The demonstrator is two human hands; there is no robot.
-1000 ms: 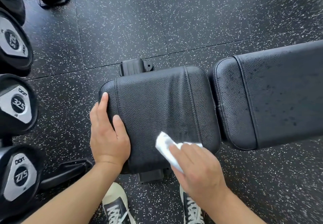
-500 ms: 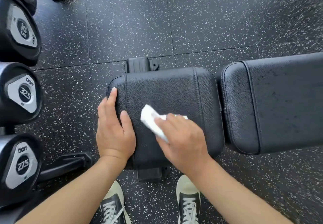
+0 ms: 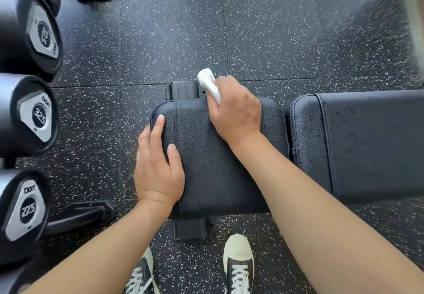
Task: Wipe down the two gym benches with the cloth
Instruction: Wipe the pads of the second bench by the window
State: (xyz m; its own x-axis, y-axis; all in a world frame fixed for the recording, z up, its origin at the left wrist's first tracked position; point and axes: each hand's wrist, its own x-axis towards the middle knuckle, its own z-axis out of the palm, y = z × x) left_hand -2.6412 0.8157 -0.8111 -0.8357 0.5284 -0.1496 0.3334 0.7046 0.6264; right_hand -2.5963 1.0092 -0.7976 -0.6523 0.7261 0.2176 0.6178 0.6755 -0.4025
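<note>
A black leather seat pad (image 3: 206,167) of a gym bench lies below me, with the longer back pad (image 3: 367,142) to its right. My right hand (image 3: 236,110) grips a folded white cloth (image 3: 208,83) at the seat pad's far edge; the cloth's end sticks out past the edge over the black frame bracket (image 3: 183,89). My left hand (image 3: 158,167) rests flat on the pad's left edge, fingers straight. Only this one bench is in view.
Black dumbbells (image 3: 34,117) on a rack line the left side, labelled 32.5 and 27.5. A rack foot (image 3: 78,215) reaches toward the bench at lower left. Speckled rubber floor (image 3: 275,30) surrounds the bench. My two shoes (image 3: 238,264) stand at the near edge.
My right hand has swept the cloth from the seat pad's near right part across to its far edge. My left hand has stayed on the left edge.
</note>
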